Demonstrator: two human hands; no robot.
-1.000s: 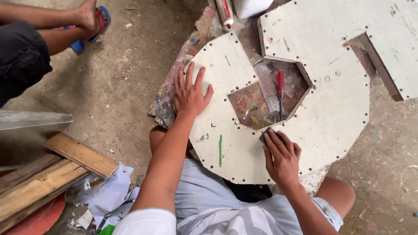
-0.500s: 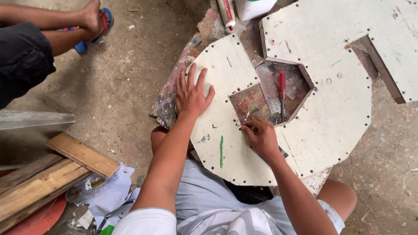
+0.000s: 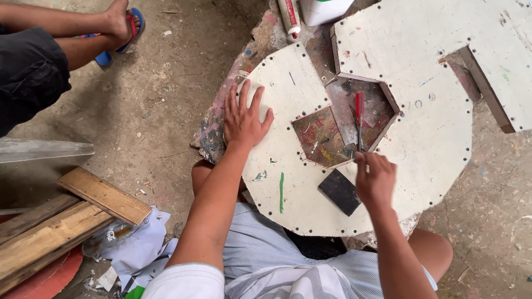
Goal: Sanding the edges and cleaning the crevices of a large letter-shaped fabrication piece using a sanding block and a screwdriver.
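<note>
Red-handled screwdriver (image 3: 359, 119): lies inside the pentagonal cut-out (image 3: 343, 130) of the round off-white board (image 3: 288, 188). Long axis runs near vertical in the head view, that is away from the person; red handle at the far end, dark shaft pointing back toward the person's body. Near end of the shaft reaches the lower edge of the cut-out, where the right hand (image 3: 376, 180) meets it.

Right hand: fingers bunched and curled at the cut-out's lower edge, fingertips at the shaft's near end. Whether they actually pinch the shaft cannot be told; the tips are hidden by the knuckles.

Flat black square piece (image 3: 339, 191): lies on the board just left of the right hand, rotated so one corner points to the person. Touching or apart from the hand: cannot tell.

Left hand (image 3: 244, 119): pressed flat on the board's left part, fingers spread and pointing away, holding nothing.

Board: dotted with small holes along its rim, a green streak (image 3: 281, 192) near the person's edge. It rests over the person's knees and a paint-stained support (image 3: 213, 130).

Further out: a second large off-white panel (image 3: 443, 50) beyond and to the right; a white container (image 3: 327, 8) and a tube (image 3: 288, 14) at the top edge; wooden planks (image 3: 66, 216) and crumpled paper (image 3: 138, 243) at lower left; another person's legs and a blue sandal (image 3: 119, 33) at upper left.
</note>
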